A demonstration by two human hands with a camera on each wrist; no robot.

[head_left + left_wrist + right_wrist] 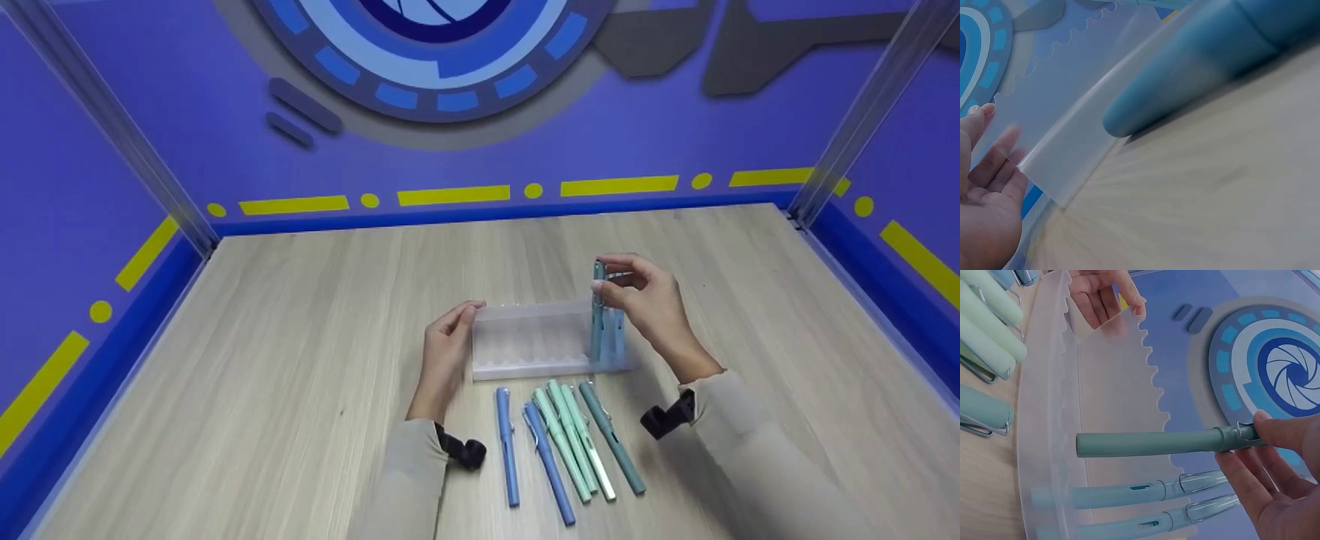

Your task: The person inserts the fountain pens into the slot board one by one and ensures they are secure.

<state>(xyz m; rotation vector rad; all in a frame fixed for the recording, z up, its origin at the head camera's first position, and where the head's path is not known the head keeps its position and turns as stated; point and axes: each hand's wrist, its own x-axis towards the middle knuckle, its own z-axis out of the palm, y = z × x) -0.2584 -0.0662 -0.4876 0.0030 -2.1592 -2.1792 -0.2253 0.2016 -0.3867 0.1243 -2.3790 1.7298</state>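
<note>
My right hand [656,304] pinches a dark green pen [1151,443] near its clip end. It holds the pen upright over the right part of a frosted clear pen rack [529,341] with a scalloped top edge. Two light blue pens with clear caps [1123,496] stand in the rack beside it, farther right. At the rack's left end, my left hand [444,349] grips the upper corner between thumb and fingers. In the left wrist view the fingers of the left hand [994,185] show partly through the plastic.
Before the rack on the wooden table [262,390] lie a blue pen [507,446], a second blue pen [550,465], several mint green pens [574,442] and another dark green pen [613,439]. Blue-purple panels [480,165] border the table at the back and sides.
</note>
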